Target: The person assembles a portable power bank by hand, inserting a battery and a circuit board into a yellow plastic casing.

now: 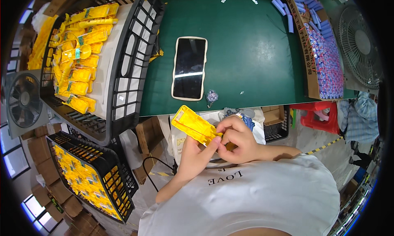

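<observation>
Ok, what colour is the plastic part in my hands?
The part is bright yellow, best seen in the head view.

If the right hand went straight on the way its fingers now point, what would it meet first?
Most likely the yellow, elongated plastic housing, whose near end sits by the fingertips of the right hand; the left hand is close too, and depth is unclear.

1. Handheld housing [193, 124]: is showing solid yellow.
2. Tabletop [250, 68]: is presenting dark green.
3. Phone screen [189, 57]: is appearing black; its case [186, 99] is showing cream.
4. Shirt [246, 195]: is displaying white with black lettering.
5. Background cloth [362, 119]: is exhibiting pale blue checks.
6. Floor tape [324, 145]: is alternating yellow and black.
</observation>
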`<act>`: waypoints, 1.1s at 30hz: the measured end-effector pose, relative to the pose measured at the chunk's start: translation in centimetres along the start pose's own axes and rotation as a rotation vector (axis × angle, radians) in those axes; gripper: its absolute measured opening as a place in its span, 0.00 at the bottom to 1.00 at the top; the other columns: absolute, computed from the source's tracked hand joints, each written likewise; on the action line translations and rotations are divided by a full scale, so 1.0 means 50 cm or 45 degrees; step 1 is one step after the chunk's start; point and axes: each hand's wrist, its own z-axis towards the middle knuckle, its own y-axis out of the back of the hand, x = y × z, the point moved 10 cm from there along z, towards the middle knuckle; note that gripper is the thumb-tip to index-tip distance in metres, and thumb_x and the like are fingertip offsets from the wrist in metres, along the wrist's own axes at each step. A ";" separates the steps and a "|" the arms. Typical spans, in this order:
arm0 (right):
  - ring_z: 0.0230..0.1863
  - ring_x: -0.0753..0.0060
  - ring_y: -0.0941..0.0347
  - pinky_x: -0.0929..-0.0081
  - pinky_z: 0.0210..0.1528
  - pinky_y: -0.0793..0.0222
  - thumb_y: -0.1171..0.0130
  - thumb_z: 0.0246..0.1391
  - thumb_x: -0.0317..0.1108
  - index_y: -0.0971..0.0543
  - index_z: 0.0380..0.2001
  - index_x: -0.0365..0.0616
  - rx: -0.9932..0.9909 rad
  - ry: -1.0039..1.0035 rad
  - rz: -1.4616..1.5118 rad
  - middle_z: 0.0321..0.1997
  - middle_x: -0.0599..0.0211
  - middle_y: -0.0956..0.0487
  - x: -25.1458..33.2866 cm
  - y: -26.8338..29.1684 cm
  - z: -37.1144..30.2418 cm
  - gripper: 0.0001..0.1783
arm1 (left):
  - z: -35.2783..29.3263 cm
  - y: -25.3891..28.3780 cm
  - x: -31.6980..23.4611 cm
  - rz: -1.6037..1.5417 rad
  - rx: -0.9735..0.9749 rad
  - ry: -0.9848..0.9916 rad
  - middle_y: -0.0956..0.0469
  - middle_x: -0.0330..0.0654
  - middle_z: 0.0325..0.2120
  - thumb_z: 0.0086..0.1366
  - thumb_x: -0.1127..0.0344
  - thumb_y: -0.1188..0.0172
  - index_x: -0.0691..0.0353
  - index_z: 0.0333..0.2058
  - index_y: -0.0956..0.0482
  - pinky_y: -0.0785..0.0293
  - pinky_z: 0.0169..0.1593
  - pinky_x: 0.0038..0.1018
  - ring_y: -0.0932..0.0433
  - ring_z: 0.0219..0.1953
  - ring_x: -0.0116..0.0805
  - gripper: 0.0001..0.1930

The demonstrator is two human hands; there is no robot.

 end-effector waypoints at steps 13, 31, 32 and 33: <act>0.32 0.62 0.33 0.71 0.34 0.37 0.43 0.30 0.23 0.32 0.20 0.44 -0.101 0.045 0.026 0.34 0.61 0.30 0.014 0.031 -0.006 0.10 | 0.004 -0.007 0.001 0.099 -0.051 -0.067 0.26 0.41 0.33 0.55 0.74 0.42 0.67 0.37 0.30 0.33 0.38 0.22 0.28 0.35 0.26 0.11; 0.25 0.71 0.33 0.77 0.25 0.38 0.38 0.43 0.30 0.22 0.28 0.42 0.091 -0.483 0.105 0.25 0.66 0.31 -0.029 0.048 0.031 0.07 | 0.023 -0.023 -0.015 0.137 -0.040 -0.148 0.26 0.43 0.36 0.52 0.72 0.40 0.66 0.40 0.33 0.32 0.42 0.24 0.26 0.38 0.28 0.17; 0.25 0.74 0.33 0.79 0.25 0.39 0.38 0.43 0.29 0.22 0.28 0.41 0.103 -0.489 0.135 0.25 0.68 0.31 -0.033 0.044 0.029 0.06 | 0.024 -0.027 -0.019 0.150 -0.031 -0.174 0.26 0.43 0.36 0.52 0.73 0.40 0.66 0.40 0.33 0.31 0.42 0.25 0.26 0.38 0.29 0.17; 0.25 0.74 0.33 0.79 0.25 0.39 0.38 0.43 0.29 0.22 0.28 0.41 0.110 -0.489 0.142 0.25 0.68 0.31 -0.035 0.040 0.028 0.06 | 0.024 -0.029 -0.024 0.163 -0.022 -0.201 0.26 0.43 0.35 0.51 0.73 0.40 0.66 0.40 0.33 0.31 0.42 0.25 0.26 0.38 0.29 0.17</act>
